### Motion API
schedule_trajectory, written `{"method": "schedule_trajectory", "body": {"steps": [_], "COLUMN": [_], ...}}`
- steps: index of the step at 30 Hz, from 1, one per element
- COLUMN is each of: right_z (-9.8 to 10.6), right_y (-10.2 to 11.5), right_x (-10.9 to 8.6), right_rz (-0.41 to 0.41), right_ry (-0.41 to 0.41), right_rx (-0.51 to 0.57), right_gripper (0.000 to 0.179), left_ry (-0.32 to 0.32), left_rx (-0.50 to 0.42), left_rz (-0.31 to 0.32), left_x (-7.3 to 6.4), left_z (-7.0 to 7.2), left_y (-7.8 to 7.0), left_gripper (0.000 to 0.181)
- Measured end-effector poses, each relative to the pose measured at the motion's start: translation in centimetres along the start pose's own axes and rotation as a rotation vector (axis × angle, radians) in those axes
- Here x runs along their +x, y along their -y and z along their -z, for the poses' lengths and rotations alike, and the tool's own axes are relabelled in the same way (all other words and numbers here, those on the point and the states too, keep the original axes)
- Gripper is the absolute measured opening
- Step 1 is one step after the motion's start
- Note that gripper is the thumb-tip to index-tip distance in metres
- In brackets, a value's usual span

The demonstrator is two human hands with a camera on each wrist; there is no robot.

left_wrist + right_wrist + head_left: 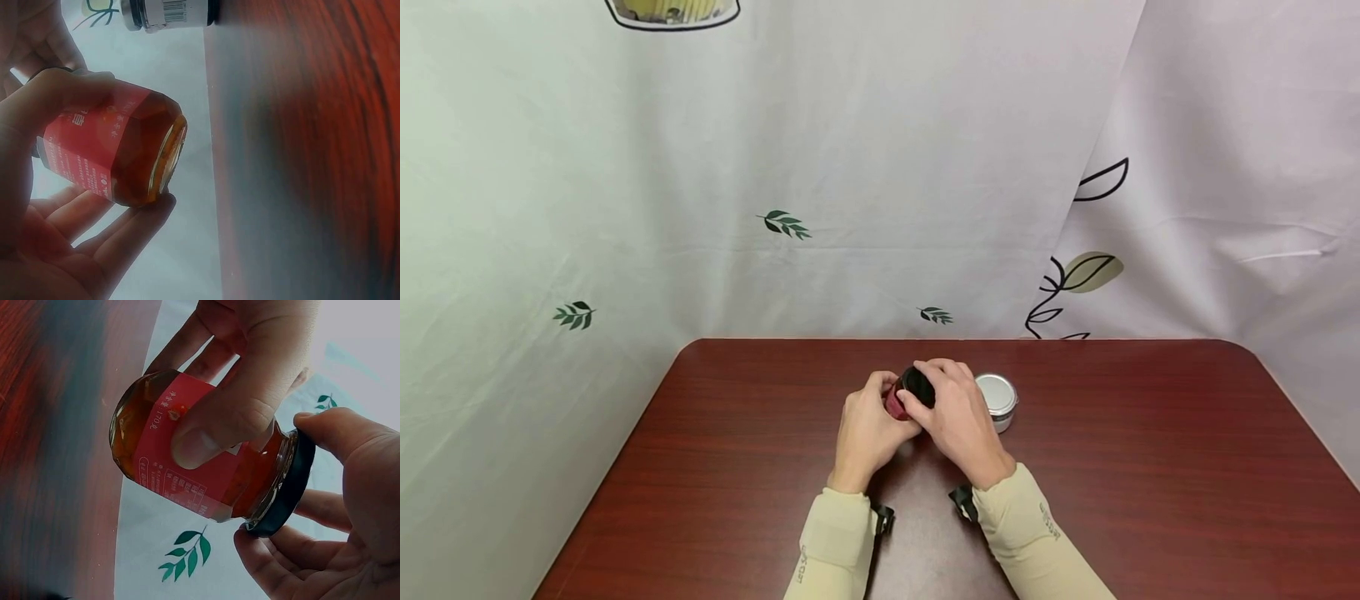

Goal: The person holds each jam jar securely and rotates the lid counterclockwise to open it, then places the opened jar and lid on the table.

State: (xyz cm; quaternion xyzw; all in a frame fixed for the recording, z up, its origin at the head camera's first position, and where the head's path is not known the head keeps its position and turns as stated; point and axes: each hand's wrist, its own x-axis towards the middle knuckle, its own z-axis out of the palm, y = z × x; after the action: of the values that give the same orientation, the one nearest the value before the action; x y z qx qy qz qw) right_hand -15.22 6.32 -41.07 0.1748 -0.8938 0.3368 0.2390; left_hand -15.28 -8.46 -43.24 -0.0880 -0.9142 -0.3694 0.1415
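Red-labelled jar [115, 137] aslant in left grip [872, 425], right grip [958, 417] around black lid [289, 490].

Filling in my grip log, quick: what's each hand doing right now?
Left hand: holding the red-labelled jar around its body.
Right hand: gripping that jar's black lid by its edge.

In the head view, much of the jar [894, 404] behind the fingers [917, 410].

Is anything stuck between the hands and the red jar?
No, nothing I can see: the left hand grips the jar, the right hand pinches its black lid. The silver-lidded container stands to the side.
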Motion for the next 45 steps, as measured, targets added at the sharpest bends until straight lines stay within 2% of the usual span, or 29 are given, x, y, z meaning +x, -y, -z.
{"method": "schedule_trajectory", "body": {"steps": [45], "right_z": [0.23], "right_y": [0.14], "right_x": [-0.05], "right_rz": [-0.002], "right_ry": [0.036], "right_rx": [-0.002], "right_gripper": [0.041], "left_ry": [0.009], "left_rx": [0.01], "left_rz": [-0.012], "left_x": [0.01], "left_z": [-0.23], "left_y": [0.46], "left_gripper": [0.055]}}
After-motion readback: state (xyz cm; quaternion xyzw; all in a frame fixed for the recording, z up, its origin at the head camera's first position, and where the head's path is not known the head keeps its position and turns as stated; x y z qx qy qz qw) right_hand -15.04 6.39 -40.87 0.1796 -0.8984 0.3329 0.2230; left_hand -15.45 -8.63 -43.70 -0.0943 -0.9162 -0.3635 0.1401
